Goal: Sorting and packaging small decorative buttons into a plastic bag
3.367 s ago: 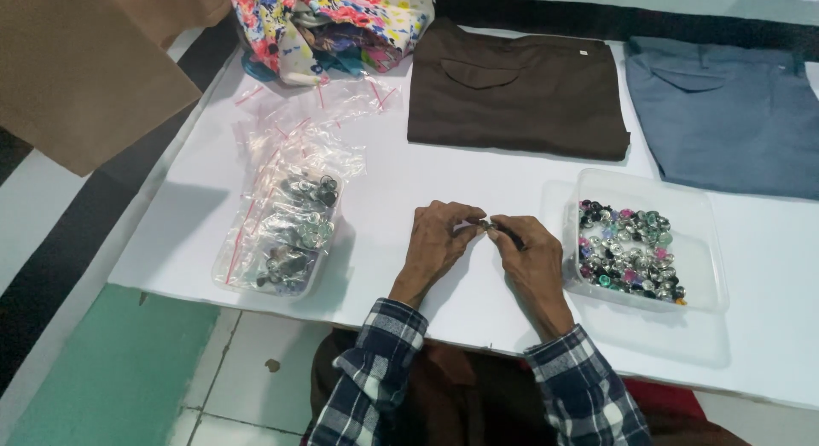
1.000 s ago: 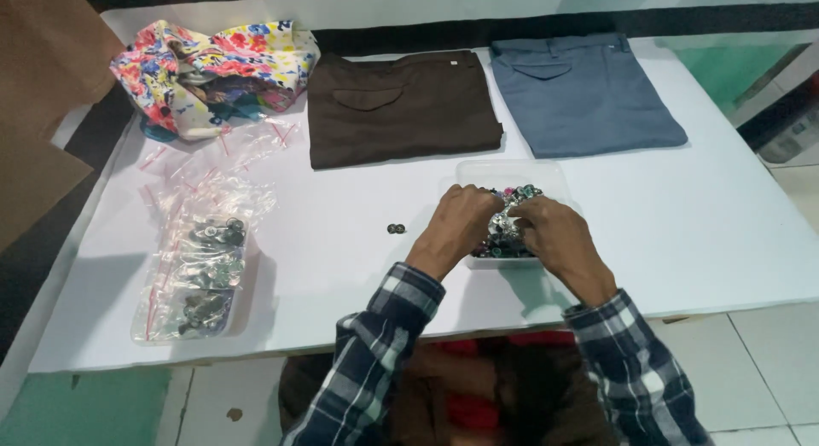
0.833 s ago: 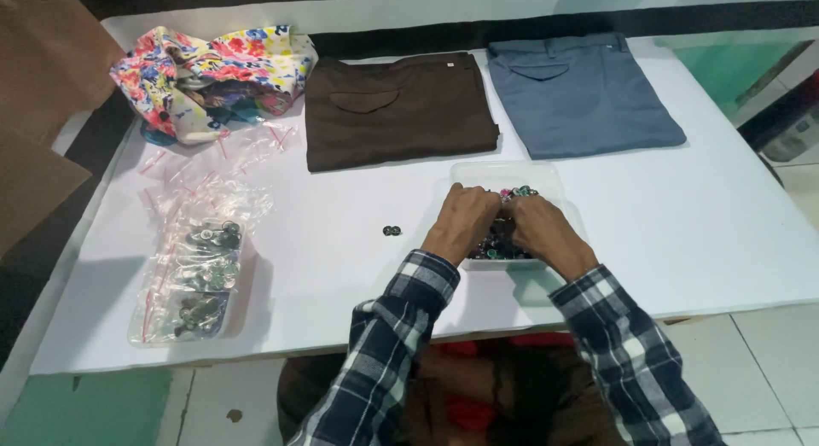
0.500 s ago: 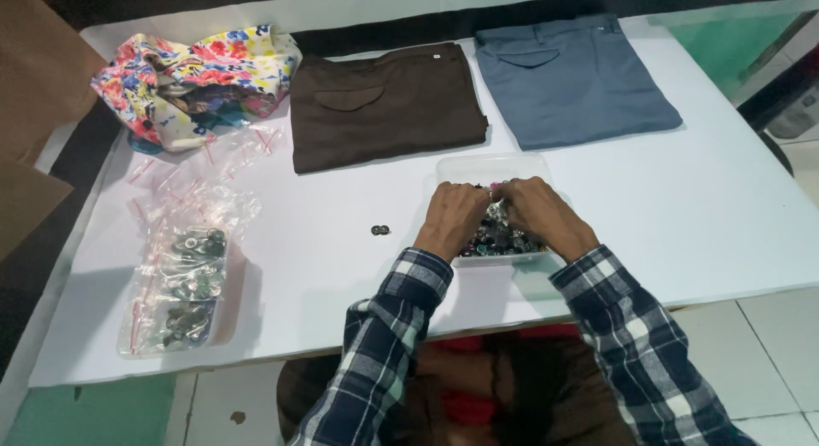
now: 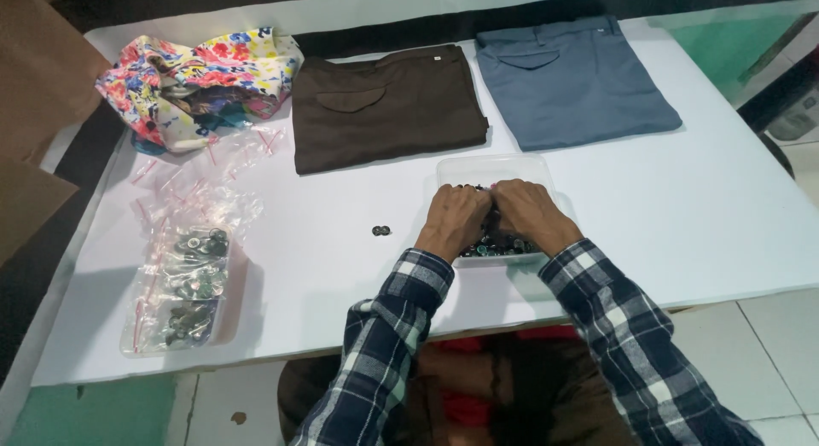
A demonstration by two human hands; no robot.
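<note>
Both hands, left hand (image 5: 452,220) and right hand (image 5: 531,214), curled picking in clear plastic tray of small metal buttons (image 5: 503,169), grip hidden; next needs pinching one out.

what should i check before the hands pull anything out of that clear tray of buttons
1. Both hands at the tray: ok. Left hand and right hand are both over the clear tray.
2. A piece actually pinched: cannot tell, the fingertips are hidden among the buttons.
3. Tray fully on the white table: ok, though its near side sits close to the front edge.
4. Bare spot to set pieces down: ok, left of the tray beside the loose pair of buttons.
5. Folded brown trousers and blue trousers clear of the hands: ok.
</note>
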